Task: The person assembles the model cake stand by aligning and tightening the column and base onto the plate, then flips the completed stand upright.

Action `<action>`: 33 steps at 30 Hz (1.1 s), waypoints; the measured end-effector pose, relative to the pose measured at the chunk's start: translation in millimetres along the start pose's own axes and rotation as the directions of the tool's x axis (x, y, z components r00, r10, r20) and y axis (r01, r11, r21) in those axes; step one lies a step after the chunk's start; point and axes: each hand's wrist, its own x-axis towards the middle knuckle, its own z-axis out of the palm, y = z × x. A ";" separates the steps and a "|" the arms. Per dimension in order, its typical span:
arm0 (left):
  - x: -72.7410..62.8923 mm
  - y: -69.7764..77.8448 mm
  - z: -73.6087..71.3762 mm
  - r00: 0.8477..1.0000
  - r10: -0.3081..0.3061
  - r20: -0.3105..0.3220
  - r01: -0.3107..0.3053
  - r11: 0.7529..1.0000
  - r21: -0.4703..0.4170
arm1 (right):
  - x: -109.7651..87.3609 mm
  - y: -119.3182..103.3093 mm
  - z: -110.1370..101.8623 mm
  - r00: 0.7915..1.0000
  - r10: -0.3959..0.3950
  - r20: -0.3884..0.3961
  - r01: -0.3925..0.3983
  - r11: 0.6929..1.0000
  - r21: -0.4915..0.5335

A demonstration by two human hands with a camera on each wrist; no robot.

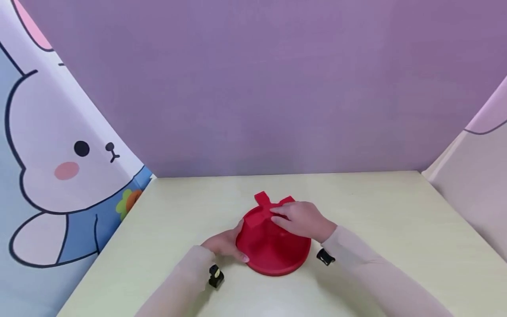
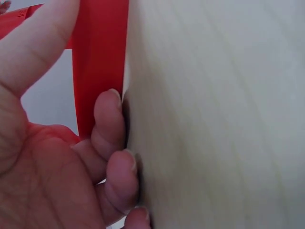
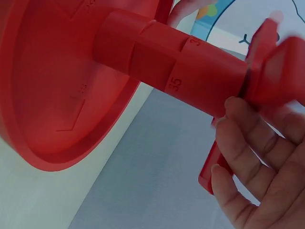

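A red plastic stand with a round, rimmed base [image 1: 273,259] rests on the table in the middle of the head view. From the base rises a thick post [image 3: 162,62] marked with numbers such as 35. A top piece with several flat arms [image 1: 262,199] caps the post. My left hand [image 1: 225,243] grips the base's rim from the left, and in the left wrist view its fingertips [image 2: 108,117] curl against the red rim [image 2: 100,62] close to the tabletop. My right hand [image 1: 303,219] holds the top piece, fingers bent around its arms; its thumb is hidden.
The pale wood-grain table [image 1: 376,211] extends around the stand. A purple panel [image 1: 277,88] rises at its far edge. A side panel with a rabbit drawing [image 1: 51,132] stands at left. Small black devices hang under the left wrist [image 1: 216,276] and right wrist.
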 end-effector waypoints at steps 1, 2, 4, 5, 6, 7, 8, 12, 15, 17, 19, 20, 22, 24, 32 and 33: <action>0.6 -0.2 0.8 1.000 -0.008 -0.009 0.009 1.000 0.014 | -0.6 0.2 -0.3 1.000 0.009 -0.008 -0.009 1.000 0.019; 0.9 -0.9 1.3 1.000 -0.019 -0.017 0.020 0.999 0.026 | -0.9 0.2 -0.3 1.000 0.019 -0.021 -0.018 0.999 0.046; 0.2 -2.3 1.6 0.998 -0.046 -0.031 0.048 0.997 0.060 | -1.5 0.4 0.3 0.997 0.040 -0.068 -0.034 0.996 0.086; -0.4 -2.9 1.2 0.998 -0.053 -0.034 0.056 0.995 0.078 | -1.5 0.3 0.4 0.994 0.044 -0.102 -0.034 0.995 0.092; -1.0 -3.0 0.8 0.998 -0.059 -0.035 0.062 0.994 0.091 | -1.2 0.6 0.5 0.990 0.043 -0.135 -0.032 0.996 0.083; -1.4 -3.1 -0.1 0.997 -0.063 -0.035 0.066 0.993 0.097 | -0.8 1.2 0.2 0.986 0.041 -0.163 -0.031 0.998 0.062; -1.8 -2.6 -1.2 0.997 -0.065 -0.040 0.069 0.992 0.103 | 0.0 1.7 -0.2 0.984 0.037 -0.175 -0.030 0.999 0.039; -4.1 0.2 -6.3 0.996 -0.066 -0.053 0.071 0.993 0.099 | 4.2 3.8 -2.1 0.993 0.003 -0.119 -0.007 0.999 -0.036; -4.4 0.8 -5.6 0.997 -0.057 -0.045 0.060 0.995 0.077 | 2.7 5.3 -0.8 0.998 0.009 -0.059 -0.011 1.000 -0.021; -4.4 0.6 -4.6 0.998 -0.044 -0.034 0.046 0.996 0.072 | 0.6 7.2 -0.1 0.999 -0.002 -0.051 0.001 1.000 -0.024; -4.1 0.9 -6.1 0.999 -0.026 -0.023 0.027 0.998 0.058 | 0.6 9.0 -0.9 0.998 -0.026 -0.052 0.025 0.999 -0.022; -4.1 0.9 -8.2 1.000 -0.018 -0.021 0.019 0.999 0.045 | 1.7 9.4 -1.8 0.997 -0.043 -0.057 0.041 0.999 -0.020; -5.4 2.1 -14.5 1.000 0.003 -0.025 -0.002 1.000 0.020 | 6.0 7.9 -4.2 0.996 -0.069 -0.063 0.068 0.998 -0.019; -6.0 3.6 -21.3 1.000 0.013 -0.026 -0.013 1.000 -0.006 | 10.3 4.6 -6.1 0.994 -0.081 -0.067 0.080 0.997 -0.011; -6.4 -0.7 -23.7 1.000 -0.025 -0.008 0.025 0.999 0.025 | 9.0 -11.1 -3.1 0.999 -0.050 0.020 0.050 0.999 0.004; -7.6 -1.7 -23.5 0.999 -0.037 -0.020 0.038 0.999 0.035 | 9.3 -12.5 -1.9 0.998 -0.052 0.018 0.052 0.999 0.006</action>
